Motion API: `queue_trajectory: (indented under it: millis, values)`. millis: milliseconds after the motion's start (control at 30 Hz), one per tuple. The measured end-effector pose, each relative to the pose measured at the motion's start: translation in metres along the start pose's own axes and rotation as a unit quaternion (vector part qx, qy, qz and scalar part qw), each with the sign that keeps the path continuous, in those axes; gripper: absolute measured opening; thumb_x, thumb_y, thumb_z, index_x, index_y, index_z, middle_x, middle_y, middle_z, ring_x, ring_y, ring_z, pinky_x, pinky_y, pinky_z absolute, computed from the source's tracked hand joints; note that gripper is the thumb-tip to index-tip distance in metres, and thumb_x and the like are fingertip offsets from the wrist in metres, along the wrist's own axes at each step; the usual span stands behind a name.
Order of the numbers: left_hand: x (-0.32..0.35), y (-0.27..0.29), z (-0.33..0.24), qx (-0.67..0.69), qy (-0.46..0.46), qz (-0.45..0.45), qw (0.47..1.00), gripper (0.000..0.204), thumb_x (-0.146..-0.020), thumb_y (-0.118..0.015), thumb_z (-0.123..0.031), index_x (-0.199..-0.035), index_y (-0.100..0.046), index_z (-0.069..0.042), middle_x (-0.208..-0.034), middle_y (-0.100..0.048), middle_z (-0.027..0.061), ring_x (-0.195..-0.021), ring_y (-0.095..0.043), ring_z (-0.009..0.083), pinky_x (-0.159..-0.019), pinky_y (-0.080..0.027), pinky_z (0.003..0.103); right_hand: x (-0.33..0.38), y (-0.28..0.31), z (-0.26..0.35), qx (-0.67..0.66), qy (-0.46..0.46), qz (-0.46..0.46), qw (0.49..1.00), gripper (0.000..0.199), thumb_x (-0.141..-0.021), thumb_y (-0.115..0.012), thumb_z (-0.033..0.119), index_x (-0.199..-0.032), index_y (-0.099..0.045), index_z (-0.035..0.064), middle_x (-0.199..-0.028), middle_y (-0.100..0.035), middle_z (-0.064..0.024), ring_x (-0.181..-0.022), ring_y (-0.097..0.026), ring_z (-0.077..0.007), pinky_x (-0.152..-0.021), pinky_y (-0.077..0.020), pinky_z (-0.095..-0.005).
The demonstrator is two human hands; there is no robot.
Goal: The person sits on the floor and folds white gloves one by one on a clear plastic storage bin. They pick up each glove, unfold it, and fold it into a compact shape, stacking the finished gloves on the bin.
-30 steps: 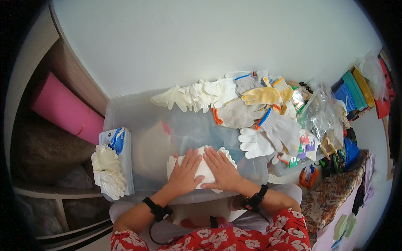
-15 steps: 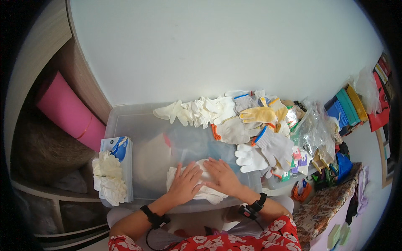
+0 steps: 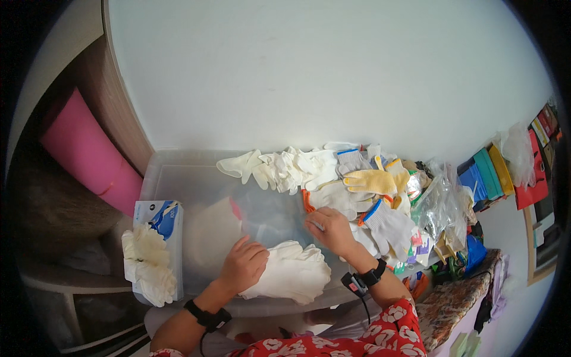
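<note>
A flattened stack of white gloves [image 3: 291, 273] lies near the front edge of a translucent plastic lid [image 3: 196, 172]. My left hand [image 3: 245, 262] rests at the stack's left edge, its fingers loosely bent and slightly apart. Raised off the stack, my right hand [image 3: 331, 231] hovers just beyond its upper right side, close to a white knit glove with an orange cuff [image 3: 333, 196]. Its fingers are curved, with a small gap among them and nothing visible in it. The fingertips of both hands are partly hidden.
Rumpled white gloves [image 3: 294, 166] line the back, beside yellow gloves [image 3: 372, 180] and a grey-white glove with a blue cuff [image 3: 386, 226]. At left stands a blue-and-white glove box [image 3: 163, 220] topped with white gloves [image 3: 148, 262]. Clear plastic bags [image 3: 437, 202] heap at right.
Both hands have come off the middle of the white stack. My left hand moved left to its edge, my right hand away to the upper right. The view has shifted slightly.
</note>
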State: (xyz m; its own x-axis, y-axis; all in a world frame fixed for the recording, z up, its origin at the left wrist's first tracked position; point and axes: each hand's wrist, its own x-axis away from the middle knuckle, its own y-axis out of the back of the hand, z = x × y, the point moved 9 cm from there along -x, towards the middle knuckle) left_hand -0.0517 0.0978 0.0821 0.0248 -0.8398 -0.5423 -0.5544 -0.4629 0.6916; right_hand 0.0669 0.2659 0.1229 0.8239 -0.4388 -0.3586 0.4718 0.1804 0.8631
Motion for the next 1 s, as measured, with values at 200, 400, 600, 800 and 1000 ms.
queue_trajectory:
  millis: [200, 400, 600, 800, 1000]
  values:
    - [-0.004, 0.016, 0.017, -0.006, 0.025, -0.024, 0.999, 0.014, -0.08, -0.069, -0.006, -0.094, -0.068, -0.005, -0.097, -0.068, 0.0079, -0.095, -0.065, 0.0257, -0.101, -0.045, 0.049, -0.04, -0.007, -0.031, 0.013, -0.02, 0.005, 1.0, 0.008, -0.081, -0.071, 0.014, -0.085, -0.068, 0.0078, -0.081, -0.065, -0.0091, -0.076, -0.063, -0.0319, -0.068, -0.0512, -0.0417]
    - [-0.002, 0.019, 0.032, -0.004, 0.047, -0.024, 0.999, 0.014, -0.081, -0.068, -0.007, -0.095, -0.068, -0.004, -0.095, -0.067, 0.0085, -0.093, -0.065, 0.0264, -0.1, -0.046, 0.049, -0.065, -0.025, -0.046, 0.021, -0.006, 0.001, 1.0, 0.012, -0.078, -0.075, 0.01, -0.088, -0.07, 0.0078, -0.081, -0.066, -0.0084, -0.075, -0.065, -0.0294, -0.067, -0.053, -0.0387]
    - [0.002, 0.017, 0.046, -0.006, 0.074, -0.011, 0.997, 0.014, -0.082, -0.068, -0.008, -0.095, -0.067, -0.004, -0.096, -0.067, 0.0086, -0.092, -0.065, 0.0263, -0.101, -0.046, 0.049, -0.087, -0.051, -0.043, 0.052, 0.047, 0.017, 0.997, 0.015, -0.076, -0.075, 0.011, -0.089, -0.067, 0.0075, -0.086, -0.063, -0.0072, -0.084, -0.063, -0.0281, -0.073, -0.0524, -0.0384]
    - [0.006, 0.014, 0.054, -0.005, 0.1, 0.007, 0.995, 0.014, -0.083, -0.067, -0.009, -0.097, -0.069, -0.005, -0.097, -0.069, 0.0105, -0.095, -0.067, 0.0275, -0.1, -0.046, 0.05, -0.096, -0.066, -0.032, 0.093, 0.077, 0.047, 0.992, 0.013, -0.075, -0.073, 0.011, -0.083, -0.064, 0.0076, -0.088, -0.056, -0.0064, -0.088, -0.06, -0.0263, -0.075, -0.0513, -0.0381]
    - [0.004, 0.015, 0.05, -0.002, 0.095, 0.007, 0.995, 0.014, -0.083, -0.068, -0.009, -0.096, -0.07, -0.005, -0.097, -0.07, 0.0107, -0.094, -0.067, 0.0274, -0.1, -0.047, 0.049, -0.091, -0.058, -0.038, 0.048, 0.043, 0.007, 0.998, 0.011, -0.075, -0.074, 0.01, -0.08, -0.065, 0.0079, -0.084, -0.058, -0.0061, -0.082, -0.061, -0.0261, -0.069, -0.0521, -0.0372]
